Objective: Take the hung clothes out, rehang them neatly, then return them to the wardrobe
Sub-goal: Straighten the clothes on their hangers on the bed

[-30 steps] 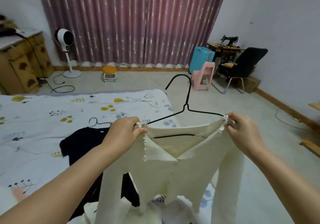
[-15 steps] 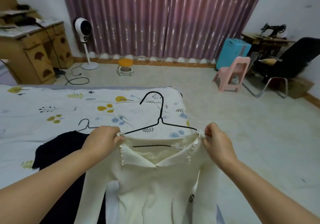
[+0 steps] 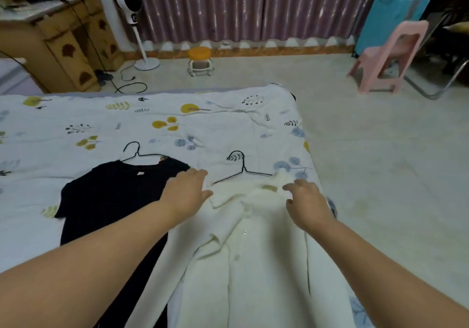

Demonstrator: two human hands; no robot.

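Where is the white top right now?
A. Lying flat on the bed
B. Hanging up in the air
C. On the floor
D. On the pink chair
A: the white top lies spread on the bed on its hanger, beside the black shirt, with both hands (left, right) open at its shoulders.

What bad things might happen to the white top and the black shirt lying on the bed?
The white top lies close to the bed's right edge, so it might slide off onto the floor. Its left side overlaps the black shirt, so moving one could drag and crumple the other. The left hand and right hand rest near its shoulders; a careless tug might pull it off its black hanger.
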